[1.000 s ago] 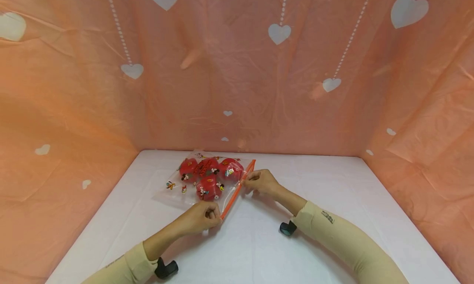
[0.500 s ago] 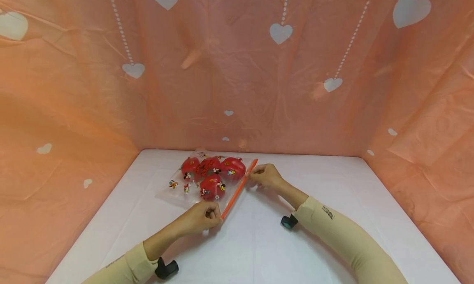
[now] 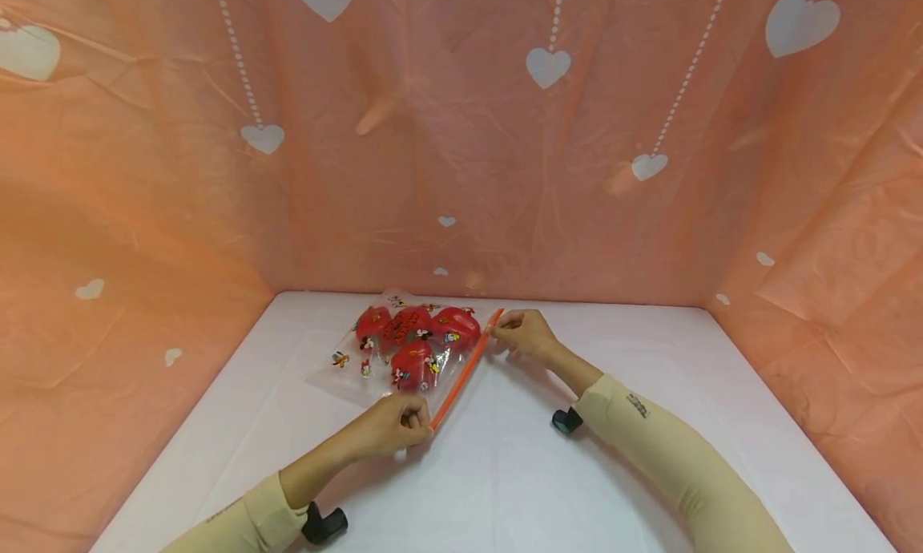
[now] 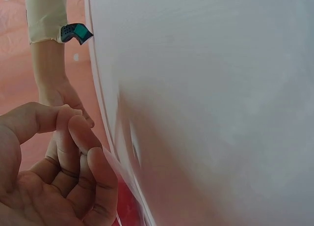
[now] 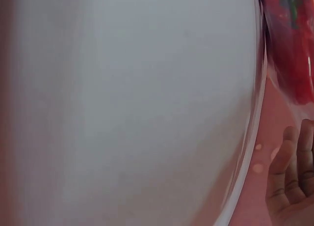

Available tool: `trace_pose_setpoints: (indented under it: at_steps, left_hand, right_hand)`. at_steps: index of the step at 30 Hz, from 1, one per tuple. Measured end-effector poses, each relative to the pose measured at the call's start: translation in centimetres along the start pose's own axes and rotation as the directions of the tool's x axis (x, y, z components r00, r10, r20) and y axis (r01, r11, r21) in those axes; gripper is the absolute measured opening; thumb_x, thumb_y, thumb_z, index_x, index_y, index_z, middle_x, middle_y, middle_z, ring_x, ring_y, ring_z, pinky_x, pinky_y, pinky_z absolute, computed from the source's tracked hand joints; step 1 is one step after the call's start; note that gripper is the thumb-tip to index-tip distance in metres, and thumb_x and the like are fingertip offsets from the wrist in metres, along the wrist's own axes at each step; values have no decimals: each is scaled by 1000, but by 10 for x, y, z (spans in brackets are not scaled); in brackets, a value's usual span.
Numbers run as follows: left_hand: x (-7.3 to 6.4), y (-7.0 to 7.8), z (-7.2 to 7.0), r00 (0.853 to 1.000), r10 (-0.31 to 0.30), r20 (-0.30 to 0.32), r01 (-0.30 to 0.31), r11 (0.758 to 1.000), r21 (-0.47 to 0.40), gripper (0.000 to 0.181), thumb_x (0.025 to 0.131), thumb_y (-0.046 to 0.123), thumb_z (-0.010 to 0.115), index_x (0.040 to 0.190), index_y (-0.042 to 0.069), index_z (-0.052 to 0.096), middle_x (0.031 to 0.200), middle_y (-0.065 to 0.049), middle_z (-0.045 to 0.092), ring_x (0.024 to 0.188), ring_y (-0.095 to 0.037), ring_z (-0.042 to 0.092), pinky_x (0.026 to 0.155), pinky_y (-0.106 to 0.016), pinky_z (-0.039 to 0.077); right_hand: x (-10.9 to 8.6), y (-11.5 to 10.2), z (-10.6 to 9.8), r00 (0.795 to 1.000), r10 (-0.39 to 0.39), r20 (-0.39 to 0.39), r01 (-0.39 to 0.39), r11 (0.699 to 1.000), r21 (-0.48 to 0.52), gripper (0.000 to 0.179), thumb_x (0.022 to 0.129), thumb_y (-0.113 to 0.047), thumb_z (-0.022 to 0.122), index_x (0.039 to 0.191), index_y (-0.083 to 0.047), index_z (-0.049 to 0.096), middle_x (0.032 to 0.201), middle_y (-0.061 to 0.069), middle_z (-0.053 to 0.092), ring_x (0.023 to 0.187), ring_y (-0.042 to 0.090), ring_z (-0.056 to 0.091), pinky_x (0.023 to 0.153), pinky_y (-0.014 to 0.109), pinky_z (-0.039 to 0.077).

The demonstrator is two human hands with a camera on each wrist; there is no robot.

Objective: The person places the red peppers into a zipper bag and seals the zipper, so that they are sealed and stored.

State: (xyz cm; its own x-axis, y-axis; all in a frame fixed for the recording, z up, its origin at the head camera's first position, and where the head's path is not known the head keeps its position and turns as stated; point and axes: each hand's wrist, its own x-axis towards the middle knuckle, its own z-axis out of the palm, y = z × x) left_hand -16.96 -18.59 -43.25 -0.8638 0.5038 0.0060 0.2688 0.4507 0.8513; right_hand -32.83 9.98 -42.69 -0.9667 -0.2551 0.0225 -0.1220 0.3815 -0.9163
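A clear zip bag (image 3: 375,381) printed with small cartoon figures lies on the white table, with several round red things (image 3: 413,365) inside. Along its right side runs an orange zip strip (image 3: 461,378). My left hand (image 3: 389,425) pinches the near end of that strip between thumb and finger. Further up, close to the far end, my right hand (image 3: 528,334) pinches the strip too. In the left wrist view the left hand (image 4: 64,172) has its thumb and fingertips together. Only part of the right hand (image 5: 294,182) shows in the right wrist view, below the bag's red contents (image 5: 294,54).
The white table (image 3: 577,473) ends at an orange-pink curtain (image 3: 490,176) with white hearts, at the back and both sides. A black wrist device (image 3: 324,524) sits at the left cuff, and another device (image 3: 566,421) at the right cuff.
My right hand has slid along the orange strip, away from me and slightly right, to near its far end. The left hand stays in place at the near end.
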Motion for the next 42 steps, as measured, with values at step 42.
trace_pose_setpoints:
  at_steps: [42]
  left_hand:
    - [2,10,-2,996,-48,80,40,995,88,13,99,17,75,90,8,76,78,-1,69,70,-11,57,61,-23,44]
  right_hand:
    - [1,5,-43,994,-74,85,84,989,-121,30,103,-13,73,122,10,72,114,27,75,92,42,76,73,39,64]
